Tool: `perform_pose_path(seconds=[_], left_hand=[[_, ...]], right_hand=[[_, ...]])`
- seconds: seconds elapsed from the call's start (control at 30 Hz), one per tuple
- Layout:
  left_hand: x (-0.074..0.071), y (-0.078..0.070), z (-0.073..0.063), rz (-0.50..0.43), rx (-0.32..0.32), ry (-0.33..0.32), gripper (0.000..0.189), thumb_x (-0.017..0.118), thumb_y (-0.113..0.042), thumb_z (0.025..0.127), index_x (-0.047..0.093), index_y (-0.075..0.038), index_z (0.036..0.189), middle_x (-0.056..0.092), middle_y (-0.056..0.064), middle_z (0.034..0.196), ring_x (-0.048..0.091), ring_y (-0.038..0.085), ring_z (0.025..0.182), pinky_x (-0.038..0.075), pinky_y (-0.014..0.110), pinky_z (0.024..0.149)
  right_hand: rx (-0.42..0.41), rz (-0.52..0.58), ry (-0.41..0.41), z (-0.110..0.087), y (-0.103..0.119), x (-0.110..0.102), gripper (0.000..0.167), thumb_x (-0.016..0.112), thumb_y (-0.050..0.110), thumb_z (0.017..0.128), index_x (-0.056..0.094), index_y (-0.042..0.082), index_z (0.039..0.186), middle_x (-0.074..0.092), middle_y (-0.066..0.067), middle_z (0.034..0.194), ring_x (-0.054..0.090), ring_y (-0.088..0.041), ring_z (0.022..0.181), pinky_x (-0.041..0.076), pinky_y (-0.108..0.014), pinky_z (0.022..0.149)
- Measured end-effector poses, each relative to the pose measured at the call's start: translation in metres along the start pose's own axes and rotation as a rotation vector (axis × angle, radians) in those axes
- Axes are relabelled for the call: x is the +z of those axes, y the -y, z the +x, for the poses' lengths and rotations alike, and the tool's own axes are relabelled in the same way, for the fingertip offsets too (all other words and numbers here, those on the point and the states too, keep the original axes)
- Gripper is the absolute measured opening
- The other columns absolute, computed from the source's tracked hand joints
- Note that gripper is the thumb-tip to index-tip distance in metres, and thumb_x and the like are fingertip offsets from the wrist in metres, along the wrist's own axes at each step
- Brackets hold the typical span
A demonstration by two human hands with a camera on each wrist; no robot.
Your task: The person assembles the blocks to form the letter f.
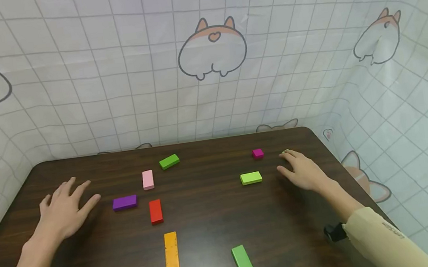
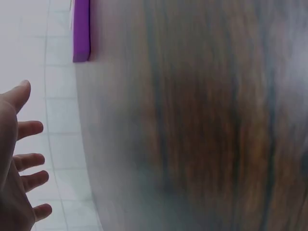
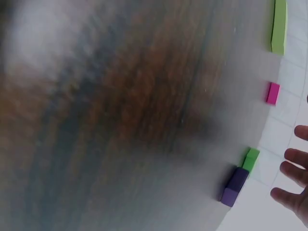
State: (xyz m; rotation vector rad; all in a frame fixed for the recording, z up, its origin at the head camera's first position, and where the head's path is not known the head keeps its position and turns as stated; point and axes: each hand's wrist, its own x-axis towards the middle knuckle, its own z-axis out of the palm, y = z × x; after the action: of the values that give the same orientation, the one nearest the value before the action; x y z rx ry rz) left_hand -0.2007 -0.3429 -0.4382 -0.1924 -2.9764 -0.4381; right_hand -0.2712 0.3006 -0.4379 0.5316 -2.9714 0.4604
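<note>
My left hand (image 1: 59, 212) hovers over the left of the dark table with fingers spread, holding nothing. The purple block (image 1: 125, 203) lies just right of its thumb; the left wrist view shows that block's end too. At the right, my right hand (image 1: 304, 171) reaches forward with loosely extended fingers and an empty grasp. To its left are a lime block (image 1: 251, 178) and a small magenta block (image 1: 257, 154). In the right wrist view, a dark purple block (image 3: 235, 186) and a green block (image 3: 250, 159) lie close by the fingers; the hand mostly hides them in the head view.
A pink block (image 1: 148, 179), a red block (image 1: 155, 211) and a long orange block (image 1: 171, 254) run down the left-centre. One green block (image 1: 169, 161) lies near the back edge, another green block (image 1: 242, 262) at the front. A gridded curtain (image 1: 161, 104) hangs behind the wooden table (image 1: 204, 216).
</note>
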Motion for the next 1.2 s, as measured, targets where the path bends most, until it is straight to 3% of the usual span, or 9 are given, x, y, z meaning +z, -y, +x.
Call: perform_pose_path(seconds=[0.27, 0.6, 0.9, 1.2], left_hand=[[0.008, -0.025, -0.002, -0.073, 0.062, -0.053, 0.063, 0.051, -0.051, 0.105, 0.052, -0.002, 0.145, 0.034, 0.036, 0.152, 0.030, 0.061, 0.134, 0.019, 0.081, 0.094], [0.013, -0.055, -0.007, -0.129, 0.142, -0.107, 0.052, 0.063, -0.044, 0.102, 0.062, -0.004, 0.135, 0.048, 0.028, 0.142, 0.042, 0.054, 0.127, 0.025, 0.078, 0.089], [0.016, -0.089, -0.014, -0.177, 0.231, -0.153, 0.041, 0.072, -0.038, 0.096, 0.070, -0.008, 0.124, 0.060, 0.018, 0.126, 0.052, 0.044, 0.120, 0.030, 0.072, 0.091], [0.018, -0.120, -0.023, -0.178, 0.302, -0.116, 0.036, 0.076, -0.035, 0.094, 0.072, -0.011, 0.119, 0.063, 0.008, 0.118, 0.059, 0.033, 0.111, 0.032, 0.067, 0.096]], right_hand=[[-0.039, 0.079, -0.023, -0.007, 0.015, -0.002, 0.040, 0.059, 0.029, 0.106, 0.061, 0.001, 0.134, 0.060, -0.022, 0.137, 0.051, -0.045, 0.131, 0.042, -0.062, 0.103], [-0.175, 0.151, -0.040, -0.014, 0.040, 0.003, 0.026, 0.067, 0.020, 0.101, 0.070, 0.001, 0.119, 0.069, -0.012, 0.122, 0.065, -0.034, 0.114, 0.052, -0.053, 0.095], [-0.284, 0.224, 0.042, -0.023, 0.068, 0.008, 0.017, 0.070, 0.016, 0.099, 0.073, 0.005, 0.112, 0.071, 0.000, 0.109, 0.068, -0.020, 0.105, 0.055, -0.044, 0.089], [-0.374, 0.285, 0.136, -0.029, 0.091, 0.011, 0.019, 0.069, 0.017, 0.100, 0.072, 0.006, 0.115, 0.072, 0.000, 0.109, 0.067, -0.014, 0.101, 0.056, -0.040, 0.084]])
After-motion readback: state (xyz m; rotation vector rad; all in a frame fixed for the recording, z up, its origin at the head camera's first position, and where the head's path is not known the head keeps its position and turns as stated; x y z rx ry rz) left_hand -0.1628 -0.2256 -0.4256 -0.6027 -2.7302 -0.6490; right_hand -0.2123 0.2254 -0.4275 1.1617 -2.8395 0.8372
